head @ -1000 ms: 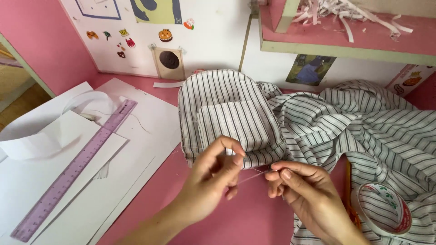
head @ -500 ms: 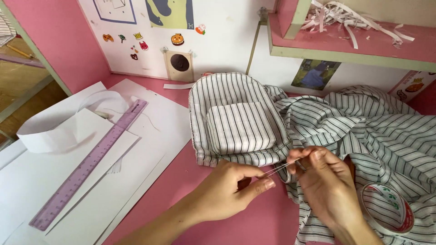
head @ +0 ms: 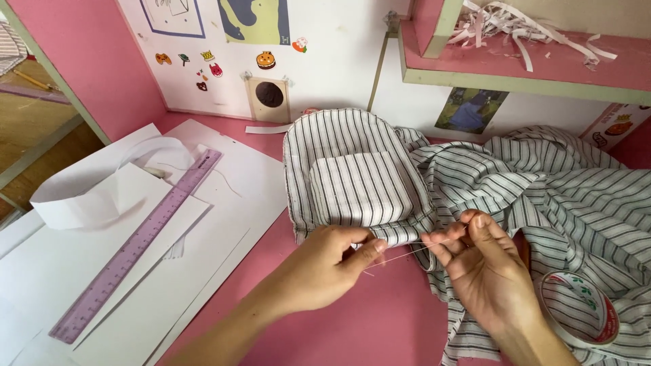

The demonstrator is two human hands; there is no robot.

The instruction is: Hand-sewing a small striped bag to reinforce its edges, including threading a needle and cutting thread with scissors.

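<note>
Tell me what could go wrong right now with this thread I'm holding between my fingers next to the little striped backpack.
The thread is thin and stretched taut between your left hand and right hand; a hard tug might snap it or slip it loose. It runs beside the small striped backpack and loose striped fabric, so it could snag in the folds. The tape roll lies near your right wrist and could get knocked.

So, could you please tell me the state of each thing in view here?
thread: taut between both hands
left hand: pinching thread
right hand: pinching thread
striped pouch: lying flat
striped cloth: crumpled
ruler: flat on paper
tape roll: on cloth
</note>
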